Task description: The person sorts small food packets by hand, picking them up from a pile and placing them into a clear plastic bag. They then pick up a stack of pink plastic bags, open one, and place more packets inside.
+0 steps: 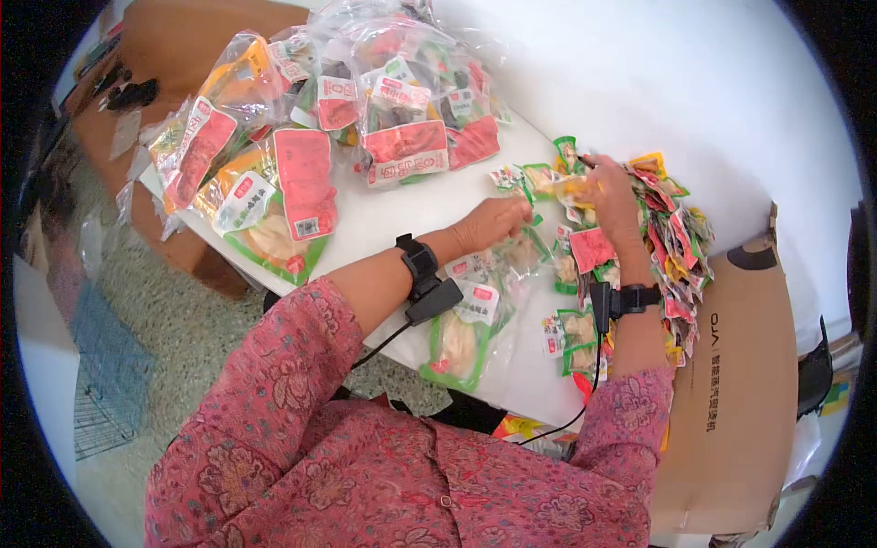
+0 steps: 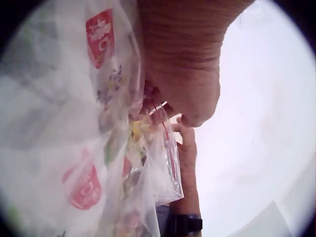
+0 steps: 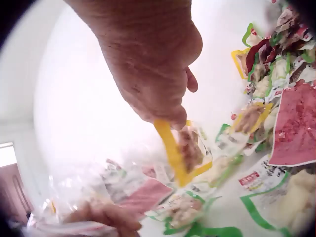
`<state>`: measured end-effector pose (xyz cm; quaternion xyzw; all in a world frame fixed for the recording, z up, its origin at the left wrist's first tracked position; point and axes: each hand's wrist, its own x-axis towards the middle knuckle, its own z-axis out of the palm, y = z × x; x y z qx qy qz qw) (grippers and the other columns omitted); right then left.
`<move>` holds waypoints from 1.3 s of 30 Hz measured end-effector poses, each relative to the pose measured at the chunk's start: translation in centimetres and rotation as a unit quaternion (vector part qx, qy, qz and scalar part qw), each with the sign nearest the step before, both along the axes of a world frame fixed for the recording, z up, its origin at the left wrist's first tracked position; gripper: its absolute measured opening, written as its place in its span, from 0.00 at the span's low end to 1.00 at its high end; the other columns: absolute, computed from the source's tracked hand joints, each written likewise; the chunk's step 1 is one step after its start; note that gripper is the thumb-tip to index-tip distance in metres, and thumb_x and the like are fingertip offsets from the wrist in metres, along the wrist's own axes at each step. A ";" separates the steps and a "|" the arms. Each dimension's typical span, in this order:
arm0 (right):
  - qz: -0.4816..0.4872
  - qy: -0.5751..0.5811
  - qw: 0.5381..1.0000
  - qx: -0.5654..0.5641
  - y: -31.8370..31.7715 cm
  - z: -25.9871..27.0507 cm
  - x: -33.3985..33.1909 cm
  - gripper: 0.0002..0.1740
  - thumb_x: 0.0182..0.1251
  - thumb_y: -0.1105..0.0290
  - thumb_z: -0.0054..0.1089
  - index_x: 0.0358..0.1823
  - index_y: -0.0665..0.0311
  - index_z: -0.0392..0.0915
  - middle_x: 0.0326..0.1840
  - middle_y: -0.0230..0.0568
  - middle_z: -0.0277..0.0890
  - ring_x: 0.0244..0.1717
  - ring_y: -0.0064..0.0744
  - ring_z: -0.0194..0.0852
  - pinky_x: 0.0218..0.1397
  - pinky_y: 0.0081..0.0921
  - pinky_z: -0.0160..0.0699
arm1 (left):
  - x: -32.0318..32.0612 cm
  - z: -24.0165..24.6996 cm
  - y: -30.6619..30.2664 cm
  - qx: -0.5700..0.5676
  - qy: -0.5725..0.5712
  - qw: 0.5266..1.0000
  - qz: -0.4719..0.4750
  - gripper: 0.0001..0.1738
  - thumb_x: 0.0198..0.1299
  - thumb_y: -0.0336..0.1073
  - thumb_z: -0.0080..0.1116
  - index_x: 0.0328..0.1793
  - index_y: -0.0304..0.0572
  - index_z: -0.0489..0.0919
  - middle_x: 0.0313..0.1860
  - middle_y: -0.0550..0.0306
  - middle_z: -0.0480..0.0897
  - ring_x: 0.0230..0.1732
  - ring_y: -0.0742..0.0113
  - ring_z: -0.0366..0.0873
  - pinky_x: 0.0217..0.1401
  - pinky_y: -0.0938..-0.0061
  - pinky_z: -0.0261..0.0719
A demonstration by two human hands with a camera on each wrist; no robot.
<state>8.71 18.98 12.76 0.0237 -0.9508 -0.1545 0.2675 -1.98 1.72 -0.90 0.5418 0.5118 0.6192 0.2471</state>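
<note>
Right hand [image 1: 614,201] has a yellow-edged packet [image 3: 188,154] pinched by one edge, just left of the heap [image 1: 671,247]; left hand [image 1: 496,224] grips the top of a clear bag [image 1: 468,315] further left of the heap. My worry: the bag looks floppy, so its mouth could sag if that grip slackens, and a light edge pinch could let the packet slip. Right wrist cam shows the packet's border properly; the head view barely does. Left wrist cam shows the bag's red zip line, which I can't make out from the head.
</note>
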 end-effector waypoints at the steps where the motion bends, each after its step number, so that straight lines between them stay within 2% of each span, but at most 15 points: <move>1: -0.005 0.000 1.000 -0.002 -0.6 0.4 0.4 0.09 0.52 0.72 0.53 0.37 0.61 0.72 0.49 0.52 0.70 0.51 0.46 0.68 0.52 0.36 0.69 | 0.1 0.5 -0.4 0.006 -0.077 0.997 0.012 0.12 0.59 0.38 0.42 0.41 0.40 0.73 0.27 0.57 0.74 0.24 0.70 0.71 0.29 0.77 0.72; 3: -0.061 0.085 0.956 -0.274 -3.2 1.1 1.5 0.08 0.55 0.72 0.52 0.38 0.63 0.71 0.43 0.51 0.72 0.48 0.47 0.70 0.51 0.35 0.69 | 0.2 0.8 -0.7 -0.002 -0.158 0.987 0.018 0.11 0.58 0.37 0.43 0.41 0.39 0.73 0.27 0.60 0.74 0.23 0.75 0.69 0.27 0.81 0.71; 4: -0.103 0.078 0.946 -0.298 -3.0 0.8 2.1 0.08 0.60 0.71 0.51 0.38 0.67 0.70 0.37 0.45 0.74 0.38 0.37 0.74 0.43 0.29 0.74 | -0.1 0.6 -0.5 0.002 -0.164 0.986 0.022 0.11 0.57 0.36 0.43 0.40 0.39 0.74 0.26 0.61 0.74 0.23 0.76 0.69 0.25 0.81 0.70; 5: -0.113 0.072 0.941 -0.312 -3.9 0.4 2.6 0.08 0.60 0.71 0.51 0.38 0.67 0.70 0.37 0.45 0.74 0.38 0.37 0.74 0.43 0.29 0.74 | -0.3 0.1 -0.2 0.005 -0.172 0.985 0.028 0.11 0.56 0.35 0.44 0.38 0.39 0.75 0.26 0.63 0.74 0.24 0.77 0.69 0.23 0.82 0.69; 7: -0.053 0.133 0.810 -0.568 -6.6 -0.1 2.9 0.08 0.63 0.69 0.49 0.39 0.66 0.71 0.34 0.32 0.74 0.30 0.19 0.70 0.33 0.17 0.71 | -0.5 0.3 -0.4 -0.020 -0.205 0.978 0.013 0.09 0.53 0.30 0.46 0.39 0.38 0.74 0.26 0.62 0.74 0.21 0.78 0.67 0.23 0.82 0.68; 8: -0.031 0.176 0.786 -0.592 -7.6 -0.5 2.9 0.08 0.63 0.69 0.48 0.39 0.66 0.71 0.30 0.31 0.73 0.24 0.15 0.68 0.26 0.12 0.67 | -0.5 0.6 -0.8 -0.017 -0.212 0.977 0.008 0.11 0.51 0.28 0.46 0.40 0.37 0.74 0.27 0.62 0.74 0.20 0.78 0.67 0.23 0.82 0.68; 13: -0.002 0.253 0.700 -0.667 -6.3 -3.3 4.0 0.06 0.63 0.71 0.48 0.39 0.65 0.69 0.32 0.34 0.73 0.29 0.21 0.72 0.30 0.18 0.73 | -0.1 0.8 -0.9 -0.020 -0.218 0.975 -0.043 0.12 0.50 0.26 0.43 0.41 0.36 0.74 0.27 0.61 0.74 0.19 0.78 0.65 0.22 0.82 0.66; 15: 0.049 0.343 0.505 -0.791 -5.3 -5.0 4.0 0.05 0.60 0.72 0.50 0.36 0.63 0.70 0.30 0.32 0.72 0.26 0.20 0.71 0.25 0.13 0.71 | 0.4 1.6 -1.4 -0.007 -0.206 0.977 -0.049 0.13 0.51 0.29 0.41 0.41 0.36 0.73 0.27 0.62 0.73 0.19 0.79 0.63 0.21 0.82 0.63; 19: 0.091 0.345 0.419 -0.835 -3.5 -8.9 3.8 0.03 0.60 0.72 0.48 0.35 0.62 0.70 0.33 0.33 0.71 0.34 0.25 0.73 0.38 0.22 0.75 | -0.3 1.6 -1.4 -0.040 -0.206 0.974 -0.090 0.14 0.56 0.38 0.40 0.40 0.38 0.74 0.26 0.63 0.72 0.18 0.80 0.61 0.20 0.83 0.60; 22: 0.106 0.291 0.444 -0.841 -3.9 -10.9 3.6 0.04 0.61 0.72 0.47 0.35 0.63 0.70 0.35 0.34 0.71 0.37 0.26 0.72 0.42 0.25 0.74 | 0.4 0.9 -0.8 -0.047 -0.214 0.971 -0.093 0.23 0.61 0.55 0.42 0.38 0.41 0.74 0.25 0.65 0.70 0.18 0.81 0.58 0.19 0.83 0.55; 23: 0.113 0.294 0.444 -0.839 -4.4 -10.9 3.4 0.04 0.61 0.72 0.47 0.35 0.63 0.70 0.35 0.34 0.71 0.37 0.26 0.72 0.42 0.25 0.74 | -0.1 1.8 -1.7 -0.147 -0.129 0.975 -0.108 0.25 0.61 0.52 0.46 0.53 0.38 0.71 0.36 0.64 0.76 0.34 0.79 0.73 0.34 0.83 0.72; 25: 0.141 0.227 0.478 -0.836 -5.6 -11.1 3.1 0.05 0.63 0.70 0.47 0.35 0.63 0.69 0.35 0.35 0.71 0.39 0.26 0.72 0.42 0.24 0.74 | 1.1 1.1 -1.2 -0.080 -0.257 0.948 -0.170 0.25 0.60 0.48 0.50 0.56 0.38 0.68 0.44 0.60 0.76 0.41 0.74 0.76 0.44 0.80 0.76; 31: 0.173 0.189 0.452 -0.854 -8.5 -10.4 3.1 0.13 0.67 0.61 0.45 0.42 0.64 0.67 0.37 0.35 0.71 0.39 0.24 0.71 0.43 0.22 0.73 | 1.6 1.9 -1.3 -0.083 -0.323 0.932 -0.144 0.24 0.61 0.43 0.50 0.60 0.38 0.65 0.49 0.55 0.75 0.45 0.69 0.77 0.48 0.75 0.77; 36: 0.194 0.142 0.500 -0.832 -8.6 -11.0 3.4 0.17 0.67 0.60 0.46 0.47 0.66 0.65 0.41 0.36 0.71 0.40 0.20 0.70 0.42 0.18 0.71 | 2.0 2.6 -0.9 0.014 -0.431 0.901 -0.045 0.22 0.64 0.42 0.42 0.61 0.41 0.59 0.50 0.54 0.73 0.49 0.65 0.75 0.49 0.71 0.77; 39: 0.079 0.026 0.571 -0.816 -9.1 -10.1 3.9 0.18 0.61 0.70 0.52 0.53 0.64 0.64 0.40 0.34 0.71 0.40 0.19 0.69 0.42 0.16 0.70 | 1.7 3.1 -1.2 0.042 -0.438 0.898 -0.020 0.20 0.63 0.36 0.43 0.60 0.42 0.58 0.51 0.52 0.71 0.49 0.63 0.75 0.51 0.71 0.77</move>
